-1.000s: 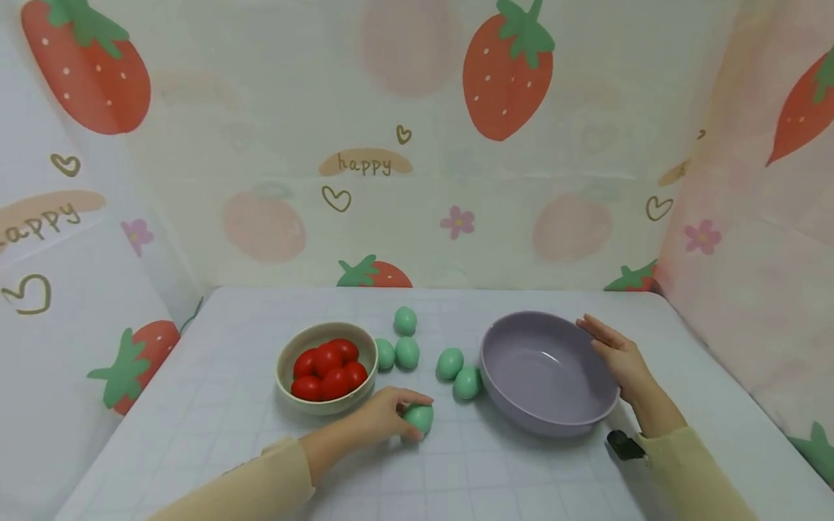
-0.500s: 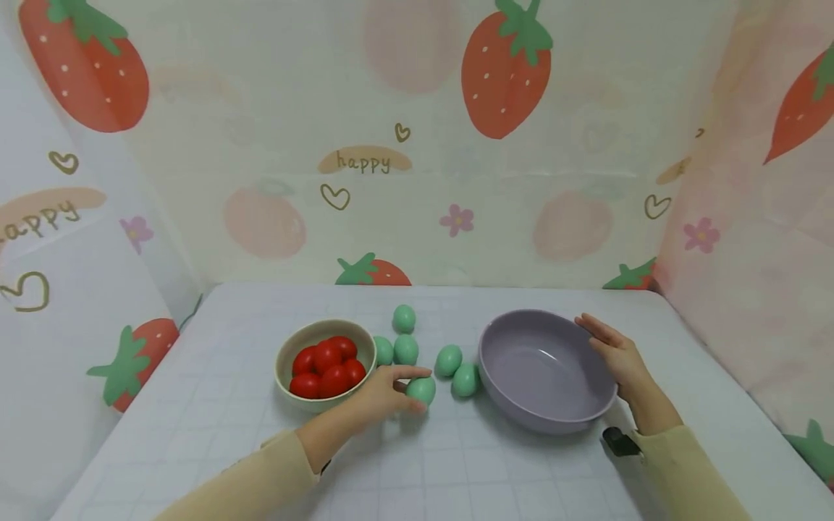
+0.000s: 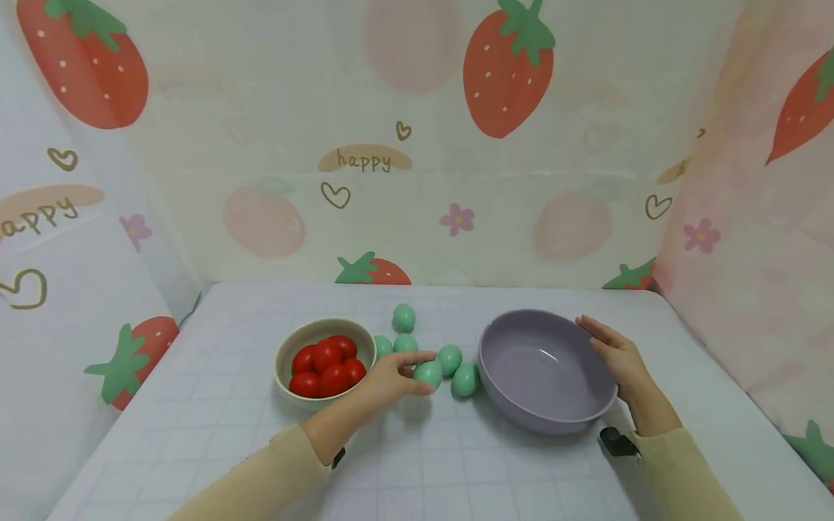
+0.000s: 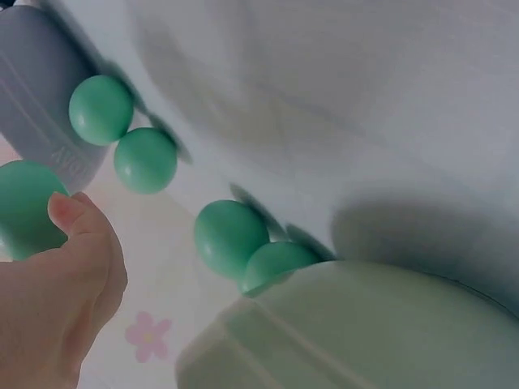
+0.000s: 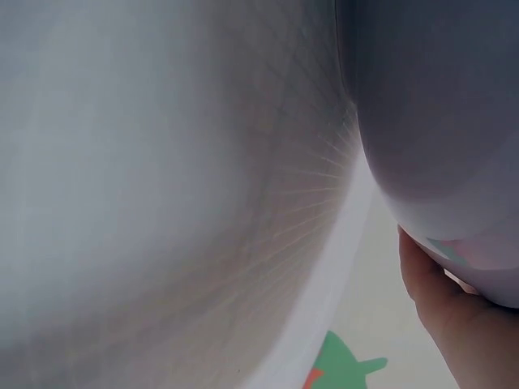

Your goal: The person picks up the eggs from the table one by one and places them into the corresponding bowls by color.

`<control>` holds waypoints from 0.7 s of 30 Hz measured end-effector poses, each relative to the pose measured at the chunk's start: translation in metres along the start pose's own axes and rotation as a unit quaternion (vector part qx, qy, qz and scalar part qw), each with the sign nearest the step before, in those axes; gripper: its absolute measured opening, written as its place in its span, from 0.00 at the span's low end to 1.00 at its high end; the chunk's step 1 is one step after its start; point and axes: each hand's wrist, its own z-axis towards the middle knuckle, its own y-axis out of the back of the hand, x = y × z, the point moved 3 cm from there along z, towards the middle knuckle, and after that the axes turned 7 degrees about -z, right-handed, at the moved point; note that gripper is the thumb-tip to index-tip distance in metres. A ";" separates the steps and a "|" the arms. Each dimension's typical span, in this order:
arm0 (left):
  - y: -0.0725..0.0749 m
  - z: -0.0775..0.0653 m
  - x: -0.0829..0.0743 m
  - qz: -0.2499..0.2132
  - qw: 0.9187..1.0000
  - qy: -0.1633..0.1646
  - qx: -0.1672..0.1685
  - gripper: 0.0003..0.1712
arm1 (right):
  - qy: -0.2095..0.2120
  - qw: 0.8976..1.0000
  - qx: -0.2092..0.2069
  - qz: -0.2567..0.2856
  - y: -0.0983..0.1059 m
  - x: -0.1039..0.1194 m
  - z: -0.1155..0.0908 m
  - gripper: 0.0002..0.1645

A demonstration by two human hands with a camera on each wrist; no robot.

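Observation:
My left hand (image 3: 389, 380) pinches a green egg (image 3: 428, 374) between thumb and fingers. In the left wrist view, that egg (image 4: 26, 209) is at the left edge, raised off the table. Two more green eggs (image 3: 465, 380) lie just beyond it, beside a large purple bowl (image 3: 547, 369). Against the right side of that bowl rests my right hand (image 3: 622, 365), its fingers straight along the rim. The right wrist view has the hand (image 5: 446, 300) at the bowl's outer wall.
A smaller cream bowl (image 3: 284, 387) with several red eggs (image 3: 326, 356) stands left of my left hand. Behind that hand lie other green eggs (image 3: 404, 318). The white gridded table (image 3: 404, 470) meets a strawberry-print backdrop (image 3: 417, 239).
My left hand has lifted the green egg and carried it away from me, slightly right, toward the other eggs and the purple bowl. The right hand has stayed at the bowl.

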 end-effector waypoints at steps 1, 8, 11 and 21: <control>-0.001 0.000 -0.001 -0.002 1.000 0.002 0.000 0.32 | -0.002 1.000 0.000 -0.001 0.000 0.000 0.000 0.28; -0.006 0.006 -0.009 -0.019 1.000 0.000 0.014 0.32 | -0.025 1.000 -0.006 -0.016 0.001 0.001 0.001 0.27; -0.008 0.011 -0.012 -0.034 0.999 -0.002 0.018 0.32 | -0.032 0.999 -0.007 -0.013 0.000 0.001 0.001 0.28; -0.023 0.020 -0.020 -0.076 0.996 -0.025 0.033 0.31 | -0.035 0.999 -0.012 -0.002 0.000 -0.001 -0.001 0.27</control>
